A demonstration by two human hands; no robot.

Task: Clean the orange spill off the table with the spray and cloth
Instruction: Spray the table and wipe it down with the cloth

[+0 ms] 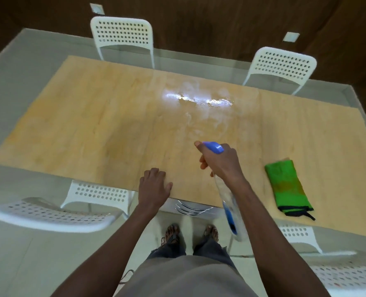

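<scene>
Nearest, the person's sandalled feet (190, 232) stand on the pale floor at the table's near edge, with white perforated chairs (55, 213) pushed in on either side. The left hand (154, 187) rests on the near edge of the wooden table (92, 129), its fingers bent at the knuckles with the tips on the surface and holding nothing. Just to its right, the right hand (218, 161) grips the neck of the spray bottle (231, 211): a clear plastic body with a blue label, blurred, slanting down and back past the table edge, while its blue trigger head (213, 146) points out over the tabletop with the forefinger lying along it. Well to the right, near the same edge, lies the cloth (289, 187), folded into a long strip, bright green with a dark border and a broad orange-brown stain across its middle. Farther out, mid-table, a wet patch (199, 103) glistens with whitish streaks and glare; no strong orange colour shows in it. Beyond stand two more white chairs (122, 39) before a dark wall.
</scene>
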